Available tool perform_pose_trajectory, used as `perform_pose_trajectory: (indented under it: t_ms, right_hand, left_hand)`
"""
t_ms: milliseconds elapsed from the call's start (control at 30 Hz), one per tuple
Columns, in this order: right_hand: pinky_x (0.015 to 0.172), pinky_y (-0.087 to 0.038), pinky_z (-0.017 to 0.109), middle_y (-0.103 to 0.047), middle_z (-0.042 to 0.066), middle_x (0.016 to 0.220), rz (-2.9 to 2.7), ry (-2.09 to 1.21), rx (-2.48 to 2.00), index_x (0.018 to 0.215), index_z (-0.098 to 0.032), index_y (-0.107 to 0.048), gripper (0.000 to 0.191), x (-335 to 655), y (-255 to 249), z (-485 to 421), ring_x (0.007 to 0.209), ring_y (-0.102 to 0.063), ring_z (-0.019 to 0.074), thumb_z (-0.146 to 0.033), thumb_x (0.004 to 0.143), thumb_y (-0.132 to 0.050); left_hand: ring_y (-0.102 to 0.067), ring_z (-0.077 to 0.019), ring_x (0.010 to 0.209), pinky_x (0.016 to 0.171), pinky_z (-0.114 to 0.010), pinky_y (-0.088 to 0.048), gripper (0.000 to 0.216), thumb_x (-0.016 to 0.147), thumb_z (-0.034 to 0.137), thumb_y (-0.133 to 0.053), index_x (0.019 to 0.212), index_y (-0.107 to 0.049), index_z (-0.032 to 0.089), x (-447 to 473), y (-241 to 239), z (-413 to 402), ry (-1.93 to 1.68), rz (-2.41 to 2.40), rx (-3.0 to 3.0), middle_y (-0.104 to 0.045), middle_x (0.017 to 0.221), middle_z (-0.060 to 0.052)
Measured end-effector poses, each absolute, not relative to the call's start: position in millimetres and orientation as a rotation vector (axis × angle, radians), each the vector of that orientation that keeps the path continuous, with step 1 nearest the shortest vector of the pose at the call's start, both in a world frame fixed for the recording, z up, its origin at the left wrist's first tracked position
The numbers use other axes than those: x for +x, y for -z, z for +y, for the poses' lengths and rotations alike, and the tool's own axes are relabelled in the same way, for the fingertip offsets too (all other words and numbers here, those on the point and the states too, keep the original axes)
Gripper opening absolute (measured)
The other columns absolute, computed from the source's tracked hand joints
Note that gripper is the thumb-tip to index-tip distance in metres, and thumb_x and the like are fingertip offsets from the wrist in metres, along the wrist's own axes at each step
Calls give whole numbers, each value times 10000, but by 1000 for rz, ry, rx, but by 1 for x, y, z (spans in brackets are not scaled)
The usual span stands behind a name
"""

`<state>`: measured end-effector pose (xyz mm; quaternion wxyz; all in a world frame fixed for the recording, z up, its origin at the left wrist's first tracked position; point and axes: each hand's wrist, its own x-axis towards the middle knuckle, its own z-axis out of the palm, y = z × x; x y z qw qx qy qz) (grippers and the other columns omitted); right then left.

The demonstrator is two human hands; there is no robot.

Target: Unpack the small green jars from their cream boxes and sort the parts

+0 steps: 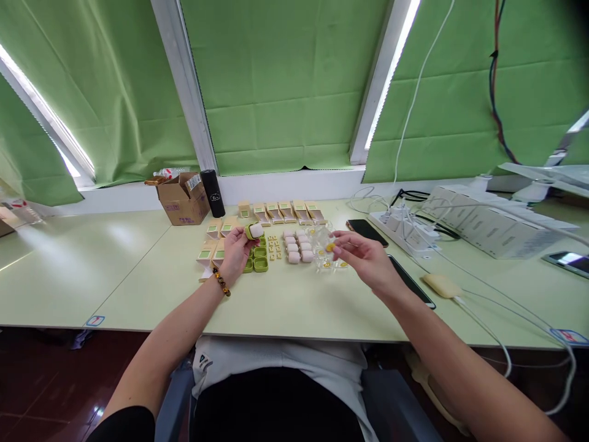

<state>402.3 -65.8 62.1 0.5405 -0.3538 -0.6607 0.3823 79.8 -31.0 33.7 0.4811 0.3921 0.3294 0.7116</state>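
My left hand (236, 252) is closed on a small green case with a pale pink rounded piece (255, 231) in it, tilted above the table. Below it stand several open green square cases (260, 264). My right hand (361, 250) pinches a small clear piece with a yellow middle (330, 247). Under and beside those fingers lie more clear plastic pieces (326, 264) with yellow centres. Between my hands, pale pink rounded pieces (293, 248) sit in two columns, with tiny yellow parts (272, 248) lined up to their left.
Small open cream boxes (288, 212) form a back row, with others at the left. A cardboard box (183, 199) and black cylinder (213, 193) stand behind. Phones (367, 232), a power strip (407, 230), white boxes (481, 221), a cream mouse-shaped device (442, 285) and loose cables occupy the right.
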Motion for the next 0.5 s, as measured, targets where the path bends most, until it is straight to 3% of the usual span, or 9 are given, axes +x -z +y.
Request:
perform_pose_trajectory:
  t_ms: [100,233,500]
  right_hand:
    - [708,-567,392,-735,111,1238,-1824,-397,-1097,822,-230,-771,244,437,-49,-73,786,-688,207,-462,890,-732]
    - [739,-592,420,-757,111,1215,-2000,-144,-1233,807,-231,-778,208,459,-24,-82,750,-706,218,-314,914,-619]
    - [964,-607,454,-738,156,1285,-2122,69,-1378,845,-188,-766,272,456,4,-79,1136,-745,309,-161,937,-511]
  left_hand:
    - [-677,-113,668,670,-255,-577,300,804,279,-880,902,-626,152,81,-34,-32,-1723,809,977,-728,844,-29]
    - [-689,-121,647,635,-254,-576,293,811,271,-869,905,-616,155,83,-34,-32,-1717,816,981,-730,839,-33]
    - [-696,-124,642,624,-246,-585,291,811,273,-856,902,-600,169,83,-35,-33,-1717,838,976,-741,837,-33]
